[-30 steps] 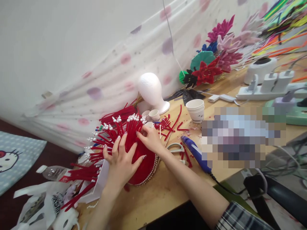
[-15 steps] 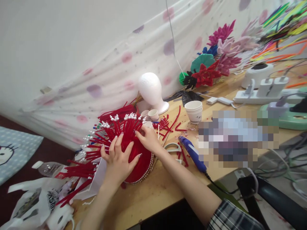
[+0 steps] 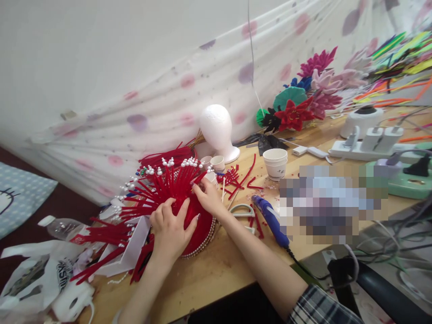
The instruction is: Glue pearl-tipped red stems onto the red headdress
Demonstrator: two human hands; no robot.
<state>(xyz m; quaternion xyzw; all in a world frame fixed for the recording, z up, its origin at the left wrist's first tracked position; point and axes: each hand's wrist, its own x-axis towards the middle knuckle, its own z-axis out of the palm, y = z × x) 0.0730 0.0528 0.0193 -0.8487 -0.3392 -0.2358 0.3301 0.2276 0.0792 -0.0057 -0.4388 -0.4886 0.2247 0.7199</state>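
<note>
A red headpiece [image 3: 199,231] with a beaded rim lies on the wooden table, its red fuzzy stems fanning out to white bead tips. Spread over its left side is my left hand [image 3: 170,227], fingers apart, with the fingertips resting among the stem bases. My right hand [image 3: 207,195] reaches to the fan's right end, thumb and forefinger closed on a red stem [image 3: 203,175] there. Some stem bases are hidden behind my left hand.
Behind stands a white foam head [image 3: 216,128]. Paper cups [image 3: 275,164], scissors [image 3: 243,210] and a blue glue gun [image 3: 272,220] lie to the right. A white box [image 3: 130,247], a bottle [image 3: 62,227] and a plastic bag [image 3: 32,274] are at the left.
The view has shifted slightly. My left hand's fingers have bent and moved down a little over the headpiece. My right hand remains at the right end of the stems.
</note>
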